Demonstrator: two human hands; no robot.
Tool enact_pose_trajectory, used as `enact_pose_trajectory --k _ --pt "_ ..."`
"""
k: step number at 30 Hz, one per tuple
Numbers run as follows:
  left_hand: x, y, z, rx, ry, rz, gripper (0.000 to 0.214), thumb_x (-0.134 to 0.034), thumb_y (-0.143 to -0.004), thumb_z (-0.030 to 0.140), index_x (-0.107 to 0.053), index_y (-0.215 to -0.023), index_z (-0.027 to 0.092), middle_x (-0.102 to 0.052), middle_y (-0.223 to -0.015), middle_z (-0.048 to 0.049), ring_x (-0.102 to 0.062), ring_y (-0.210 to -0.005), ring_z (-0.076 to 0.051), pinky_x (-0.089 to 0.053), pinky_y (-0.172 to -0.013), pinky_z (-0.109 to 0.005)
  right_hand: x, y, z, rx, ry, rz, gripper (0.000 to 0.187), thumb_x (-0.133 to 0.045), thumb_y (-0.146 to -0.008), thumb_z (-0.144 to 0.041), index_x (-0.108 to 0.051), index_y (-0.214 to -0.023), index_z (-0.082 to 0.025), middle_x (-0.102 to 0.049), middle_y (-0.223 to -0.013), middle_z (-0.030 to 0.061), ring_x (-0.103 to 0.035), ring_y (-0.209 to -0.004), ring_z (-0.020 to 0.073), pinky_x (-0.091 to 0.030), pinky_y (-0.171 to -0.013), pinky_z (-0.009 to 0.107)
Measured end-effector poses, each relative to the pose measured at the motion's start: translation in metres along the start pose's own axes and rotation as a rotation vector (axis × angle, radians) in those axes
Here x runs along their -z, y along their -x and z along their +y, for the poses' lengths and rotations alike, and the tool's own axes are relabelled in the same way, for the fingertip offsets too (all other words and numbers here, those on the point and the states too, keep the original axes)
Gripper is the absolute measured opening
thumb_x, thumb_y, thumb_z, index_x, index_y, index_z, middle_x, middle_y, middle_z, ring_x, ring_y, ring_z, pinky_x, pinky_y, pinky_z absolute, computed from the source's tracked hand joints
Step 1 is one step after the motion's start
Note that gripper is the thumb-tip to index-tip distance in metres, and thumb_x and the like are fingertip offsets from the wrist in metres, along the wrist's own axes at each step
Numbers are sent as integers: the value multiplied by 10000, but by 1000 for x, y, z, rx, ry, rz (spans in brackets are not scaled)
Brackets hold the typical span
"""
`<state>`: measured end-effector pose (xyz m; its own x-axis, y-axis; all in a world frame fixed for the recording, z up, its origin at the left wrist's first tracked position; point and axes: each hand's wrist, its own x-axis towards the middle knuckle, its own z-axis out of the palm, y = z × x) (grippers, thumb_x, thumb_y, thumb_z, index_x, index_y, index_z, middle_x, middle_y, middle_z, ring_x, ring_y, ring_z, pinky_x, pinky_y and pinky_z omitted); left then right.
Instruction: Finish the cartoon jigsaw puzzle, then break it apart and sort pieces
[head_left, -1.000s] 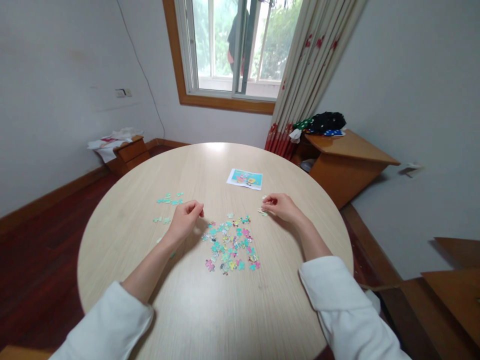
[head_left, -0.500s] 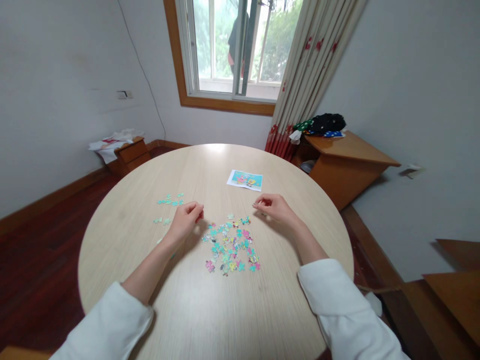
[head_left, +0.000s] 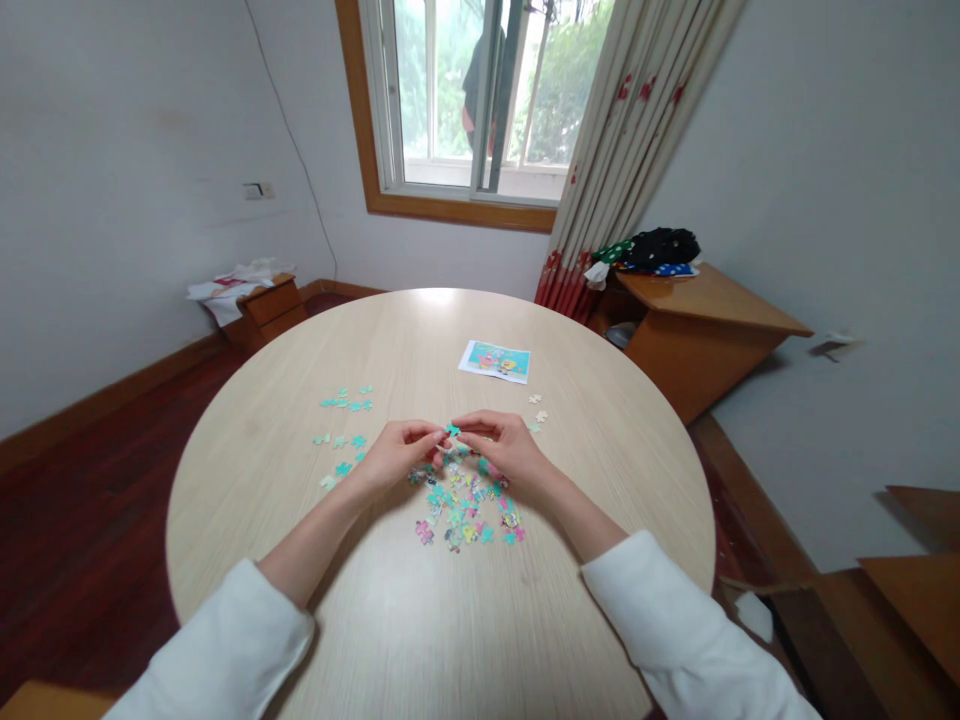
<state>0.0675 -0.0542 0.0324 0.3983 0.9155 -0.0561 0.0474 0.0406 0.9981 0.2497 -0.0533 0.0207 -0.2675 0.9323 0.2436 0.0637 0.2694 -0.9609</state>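
A teal puzzle piece (head_left: 453, 430) is pinched between the fingertips of both hands, above the far edge of the main pile. My left hand (head_left: 401, 452) is closed, thumb and forefinger on the piece's left side. From the right, my right hand (head_left: 501, 440) meets it with closed fingertips that partly hide it. Below the hands lies a loose pile of puzzle pieces (head_left: 456, 505) in teal, pink, yellow and pale green. To the left are several sorted teal and pale pieces (head_left: 341, 403). Past my right hand lie a few pale pieces (head_left: 541, 416).
The round wooden table (head_left: 450, 630) carries everything. A picture sheet (head_left: 495, 361) with cartoon figures lies toward its far side. Beyond stand a wooden cabinet (head_left: 705, 330) with clothes on top, a small drawer stand (head_left: 277, 305) with cloth, and a curtained window.
My right hand has moved left from the pale pieces, uncovering them, and meets my left hand, which moved right. A teal piece now shows between their fingertips. The view has shifted slightly.
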Motion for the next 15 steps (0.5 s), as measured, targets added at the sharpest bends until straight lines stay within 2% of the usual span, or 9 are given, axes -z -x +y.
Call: enact_pose_trajectory --k 12,15 --pt "0 -1 -1 -74 -72 27 263 -651 -665 394 -614 -625 137 -561 -534 -12 -495 -519 -111 -370 -554 -269 -6 1 -2 13 59 -39 169 -707 -664 -287 -678 -779 -165 -705 -773 41 -667 -751 162 -526 -762 341" --pt "1 0 0 -84 -78 28 243 -631 -672 376 -601 -606 144 -548 -529 -5 -484 -521 -109 -361 -557 -268 -6 1 -2 17 31 -52 201 -710 -653 -259 -669 -829 -169 -705 -789 38 -672 -763 163 -529 -770 342"
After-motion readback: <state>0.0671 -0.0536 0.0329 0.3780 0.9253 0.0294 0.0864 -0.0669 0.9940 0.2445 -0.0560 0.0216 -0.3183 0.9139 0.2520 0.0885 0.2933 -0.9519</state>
